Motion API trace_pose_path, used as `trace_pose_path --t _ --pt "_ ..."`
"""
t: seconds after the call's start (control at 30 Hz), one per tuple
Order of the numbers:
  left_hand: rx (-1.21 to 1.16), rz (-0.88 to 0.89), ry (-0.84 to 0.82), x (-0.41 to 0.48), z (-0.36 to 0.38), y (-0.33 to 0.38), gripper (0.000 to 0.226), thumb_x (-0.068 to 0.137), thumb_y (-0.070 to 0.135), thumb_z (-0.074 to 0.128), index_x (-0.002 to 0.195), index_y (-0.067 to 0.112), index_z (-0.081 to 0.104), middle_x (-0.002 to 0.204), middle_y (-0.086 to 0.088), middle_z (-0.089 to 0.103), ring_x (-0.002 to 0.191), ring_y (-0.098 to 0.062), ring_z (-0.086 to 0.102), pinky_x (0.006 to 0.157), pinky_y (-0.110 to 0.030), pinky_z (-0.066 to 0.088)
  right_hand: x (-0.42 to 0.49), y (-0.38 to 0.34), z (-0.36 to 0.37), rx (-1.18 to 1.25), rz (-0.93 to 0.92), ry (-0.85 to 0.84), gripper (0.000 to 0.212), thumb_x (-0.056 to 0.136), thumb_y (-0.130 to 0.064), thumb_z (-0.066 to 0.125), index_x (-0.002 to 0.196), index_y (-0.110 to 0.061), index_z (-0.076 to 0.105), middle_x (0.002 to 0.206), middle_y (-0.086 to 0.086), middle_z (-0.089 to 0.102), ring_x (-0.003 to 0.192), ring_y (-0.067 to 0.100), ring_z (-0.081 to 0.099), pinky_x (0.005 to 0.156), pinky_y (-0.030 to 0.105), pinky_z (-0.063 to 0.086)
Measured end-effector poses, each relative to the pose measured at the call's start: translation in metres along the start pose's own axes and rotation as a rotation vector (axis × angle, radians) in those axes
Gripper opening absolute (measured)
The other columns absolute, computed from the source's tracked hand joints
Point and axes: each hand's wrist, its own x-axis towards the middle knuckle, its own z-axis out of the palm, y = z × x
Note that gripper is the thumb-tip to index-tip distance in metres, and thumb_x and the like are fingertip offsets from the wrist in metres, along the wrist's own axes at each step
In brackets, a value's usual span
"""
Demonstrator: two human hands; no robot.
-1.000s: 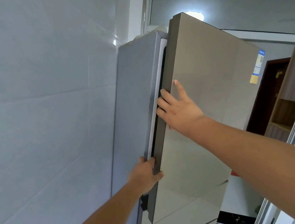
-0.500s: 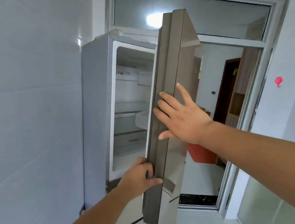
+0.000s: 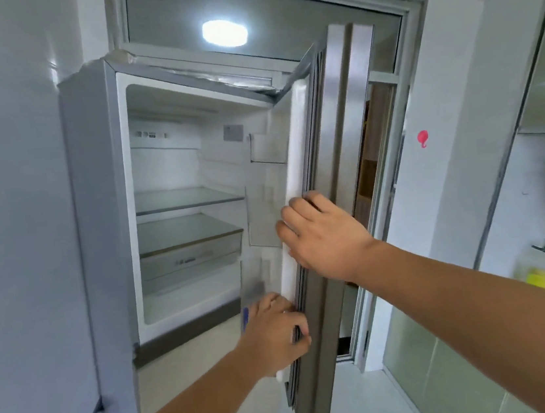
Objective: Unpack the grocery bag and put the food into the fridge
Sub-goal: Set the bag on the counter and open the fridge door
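Low in the frame's centre, the left hand (image 3: 275,334) wraps its fingers around the free edge of the fridge door (image 3: 339,177), thumb against the outer face. Just above it, at centre right, the right hand (image 3: 324,234) lies flat and spread on the same edge, fingertips hooked over the white door seal (image 3: 290,183). Beyond both hands, in the upper left of centre, the fridge (image 3: 99,207) stands open beside a white wall (image 3: 13,203), showing 2 glass shelves (image 3: 184,200) and a drawer (image 3: 191,259).
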Motion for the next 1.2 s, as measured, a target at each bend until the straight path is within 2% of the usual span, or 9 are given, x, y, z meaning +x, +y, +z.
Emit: trace_pose_path --t 0.1,0.2,0.33,0.5,0.63,0.83,0.97,1.13,1.2 --pt "0.059 0.126 -0.078 0.019 0.012 0.009 0.029 0.087 0.049 0.054 0.106 0.032 0.067 0.124 0.011 0.052 0.140 -0.019 0.020 0.113 -0.040 0.018 -0.004 0.001 0.018 0.051 0.056 -0.086 0.037 0.085 -0.025 0.066 0.115 -0.004 0.064 0.102 0.014 0.060 0.095 0.036 0.058 0.088 0.046 0.046" --pt "0.045 0.270 -0.111 0.044 0.030 0.016 0.028 0.085 0.045 0.055 0.106 0.031 0.068 0.122 0.012 0.052 0.139 -0.021 0.022 0.114 -0.037 0.018 -0.010 0.005 0.032 0.147 0.170 -0.173 0.033 0.083 -0.031 0.071 0.106 -0.007 0.067 0.096 0.012 0.064 0.085 0.034 0.061 0.076 0.043 0.048" --pt "-0.045 0.438 -0.109 0.078 0.056 0.027 0.025 0.084 0.039 0.056 0.103 0.028 0.068 0.122 0.016 0.054 0.135 -0.013 0.029 0.104 -0.026 0.024 -0.022 0.024 0.044 0.238 0.322 -0.213 0.036 0.095 -0.040 0.058 0.114 -0.009 0.058 0.094 0.011 0.064 0.083 0.035 0.062 0.071 0.041 0.044" --pt "-0.074 0.556 -0.218 0.114 0.079 0.030 0.027 0.090 0.036 0.053 0.111 0.024 0.064 0.136 0.015 0.053 0.123 -0.013 0.049 0.091 -0.033 0.046 -0.044 0.050 0.061 0.228 0.435 -0.374 0.042 0.106 -0.045 0.035 0.127 -0.013 0.053 0.117 0.007 0.055 0.104 0.031 0.055 0.068 0.036 0.032" --pt "-0.067 0.580 -0.254 0.132 0.099 0.035 0.035 0.096 0.044 0.044 0.127 0.030 0.053 0.131 0.011 0.047 0.107 -0.014 0.055 0.087 -0.035 0.047 -0.068 0.064 0.083 0.250 0.575 -0.495 0.037 0.108 -0.039 0.033 0.127 -0.012 0.050 0.122 0.005 0.048 0.106 0.028 0.051 0.063 0.037 0.041" --pt "-0.001 0.591 -0.347 0.153 0.140 0.018 0.044 0.095 0.043 0.038 0.138 0.035 0.044 0.123 0.008 0.055 0.108 -0.019 0.057 0.087 -0.036 0.046 -0.104 0.083 0.120 0.347 0.824 -0.617 0.036 0.105 -0.036 0.040 0.134 -0.016 0.040 0.131 0.001 0.040 0.103 0.031 0.058 0.067 0.038 0.045" --pt "0.036 0.603 -0.383 0.163 0.167 -0.004 0.059 0.086 0.049 0.045 0.144 0.036 0.040 0.142 0.013 0.049 0.128 -0.009 0.049 0.096 -0.036 0.050 -0.119 0.097 0.143 0.430 0.951 -0.675 0.053 0.102 -0.032 0.046 0.148 -0.019 0.024 0.151 -0.004 0.028 0.105 0.035 0.061 0.074 0.042 0.053" --pt "0.002 0.598 -0.394 0.180 0.187 0.000 0.073 0.064 0.057 0.061 0.131 0.030 0.049 0.131 0.015 0.061 0.112 -0.006 0.065 0.077 -0.026 0.059 -0.125 0.106 0.162 0.485 1.033 -0.739 0.076 0.099 -0.036 0.052 0.157 -0.021 0.005 0.164 -0.007 0.010 0.125 0.035 0.052 0.092 0.048 0.050" --pt "-0.012 0.557 -0.381 0.186 0.191 0.005 0.077 0.068 0.052 0.065 0.138 0.025 0.047 0.140 0.011 0.056 0.123 -0.011 0.060 0.087 -0.032 0.057 -0.127 0.102 0.166 0.463 1.045 -0.768 0.087 0.098 -0.043 0.053 0.159 -0.025 -0.007 0.162 0.000 0.018 0.132 0.035 0.047 0.100 0.051 0.045"
